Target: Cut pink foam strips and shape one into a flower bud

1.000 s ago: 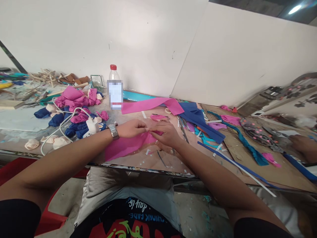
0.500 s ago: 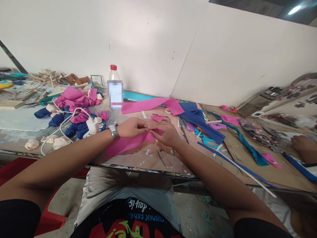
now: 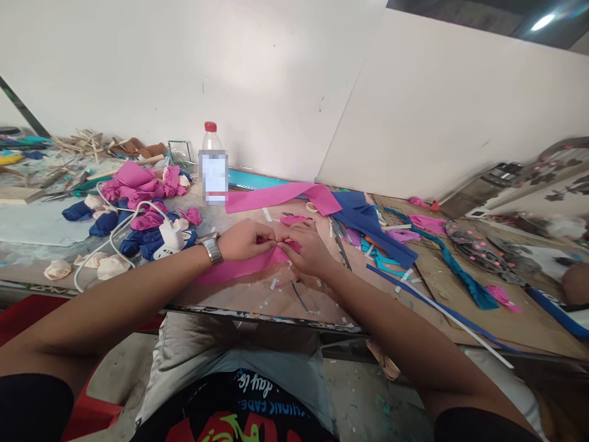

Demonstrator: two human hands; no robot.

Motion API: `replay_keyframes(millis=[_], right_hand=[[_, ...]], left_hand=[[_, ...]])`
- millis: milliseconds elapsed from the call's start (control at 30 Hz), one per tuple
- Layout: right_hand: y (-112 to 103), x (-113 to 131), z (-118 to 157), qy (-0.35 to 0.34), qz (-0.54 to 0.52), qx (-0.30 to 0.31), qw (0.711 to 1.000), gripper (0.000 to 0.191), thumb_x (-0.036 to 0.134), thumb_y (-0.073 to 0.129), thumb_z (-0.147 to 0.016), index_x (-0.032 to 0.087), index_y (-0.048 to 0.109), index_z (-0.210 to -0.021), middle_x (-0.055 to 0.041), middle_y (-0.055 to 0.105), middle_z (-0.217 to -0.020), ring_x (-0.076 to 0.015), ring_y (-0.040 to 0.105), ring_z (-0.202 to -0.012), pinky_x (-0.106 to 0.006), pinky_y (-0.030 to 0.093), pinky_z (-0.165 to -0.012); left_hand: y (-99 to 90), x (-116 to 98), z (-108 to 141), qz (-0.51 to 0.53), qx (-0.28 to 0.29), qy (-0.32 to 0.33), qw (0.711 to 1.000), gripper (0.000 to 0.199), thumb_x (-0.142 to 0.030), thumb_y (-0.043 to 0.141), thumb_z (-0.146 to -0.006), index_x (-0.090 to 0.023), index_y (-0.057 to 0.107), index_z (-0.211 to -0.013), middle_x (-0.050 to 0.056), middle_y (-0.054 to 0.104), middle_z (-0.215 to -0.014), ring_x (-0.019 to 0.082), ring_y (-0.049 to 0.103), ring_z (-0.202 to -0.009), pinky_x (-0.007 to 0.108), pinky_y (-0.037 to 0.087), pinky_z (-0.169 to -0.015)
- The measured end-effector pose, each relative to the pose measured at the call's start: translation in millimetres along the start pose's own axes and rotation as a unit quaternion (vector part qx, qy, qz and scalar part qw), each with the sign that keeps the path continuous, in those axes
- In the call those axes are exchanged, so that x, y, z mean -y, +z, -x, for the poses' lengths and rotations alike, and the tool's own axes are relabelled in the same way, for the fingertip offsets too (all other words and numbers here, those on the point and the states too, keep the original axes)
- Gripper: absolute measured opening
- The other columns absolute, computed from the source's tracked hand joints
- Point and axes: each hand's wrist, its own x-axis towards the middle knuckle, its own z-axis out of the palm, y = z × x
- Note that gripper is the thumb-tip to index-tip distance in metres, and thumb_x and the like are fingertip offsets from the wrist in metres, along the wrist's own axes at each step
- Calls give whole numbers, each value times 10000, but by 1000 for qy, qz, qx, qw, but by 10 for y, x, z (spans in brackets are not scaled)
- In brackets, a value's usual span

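Observation:
A pink fabric strip (image 3: 234, 268) lies across the front of the table, its right end up between my two hands. My left hand (image 3: 251, 239), with a metal watch at its wrist, pinches the strip at that end. Fingertip to fingertip with it, my right hand (image 3: 306, 245) pinches the same pink fabric. Behind my hands another pink strip (image 3: 280, 195) stretches from the bottle to some blue fabric (image 3: 368, 221). A small pink piece (image 3: 294, 218) shows just beyond my right hand.
A red-capped bottle (image 3: 214, 175) stands at the back. To the left are bunched pink fabric (image 3: 133, 181), a white plug (image 3: 172, 234) with its cable, and wood scraps (image 3: 85, 144). A white stick (image 3: 460, 322) and teal fabric (image 3: 453, 267) lie right. Another person's hand (image 3: 576, 283) is at the right edge.
My hands keep their place, with the fingertips shifted slightly on the pink fabric. The other person's hand at the right edge has moved further right.

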Motion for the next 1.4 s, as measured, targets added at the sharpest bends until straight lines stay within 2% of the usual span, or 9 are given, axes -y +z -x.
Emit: replay_keyframes(millis=[267, 433, 633, 867, 1033, 1400], right_hand=[[-18, 37, -19, 17, -25, 51, 998, 183, 312, 479, -993, 205, 583, -887, -51, 704, -906, -227, 595, -906, -414, 331, -945], [-29, 42, -24, 36, -28, 58, 997, 164, 284, 486, -967, 210, 595, -870, -62, 704, -942, -255, 564, -1021, -433, 339, -980], [-18, -12, -12, 44, -32, 48, 997, 136, 317, 574, -943, 217, 649, -889, -38, 735, -929, -257, 577, -1023, -444, 344, -993], [-36, 20, -29, 33, -19, 62, 997, 83, 230, 560, -914, 210, 622, -862, -43, 725, -925, -253, 598, -1015, -439, 349, -994], [-4, -39, -4, 45, -20, 39, 998, 100, 284, 598, -942, 218, 657, -895, -38, 743, -949, -252, 602, -1006, -438, 357, -985], [-23, -25, -12, 29, -8, 40, 999, 101, 276, 636, -939, 232, 726, -926, -25, 773, -928, -248, 629, -990, -434, 345, -980]], left_hand=[[24, -10, 12, -92, 3, 25, 995, 229, -294, 541, -951, -187, 735, -893, 16, 719, -764, 131, 560, -638, 263, 336, -630], [37, -7, 11, -101, 6, 23, 995, 267, -317, 515, -994, -207, 753, -943, 26, 762, -850, 150, 614, -706, 271, 358, -664], [41, 39, -1, -121, 11, 4, 993, 295, -360, 522, -1007, -204, 752, -909, 26, 754, -812, 155, 619, -693, 279, 348, -654], [76, 20, -2, -100, 1, -13, 995, 253, -346, 542, -983, -197, 742, -936, 34, 760, -832, 165, 636, -717, 278, 347, -653], [65, -10, 8, -86, 12, -30, 996, 226, -358, 575, -939, -199, 734, -953, 32, 742, -821, 163, 615, -704, 277, 342, -639], [44, -5, -5, -51, 12, -31, 998, 147, -266, 593, -860, -172, 645, -760, -13, 614, -654, 122, 489, -596, 270, 299, -600]])
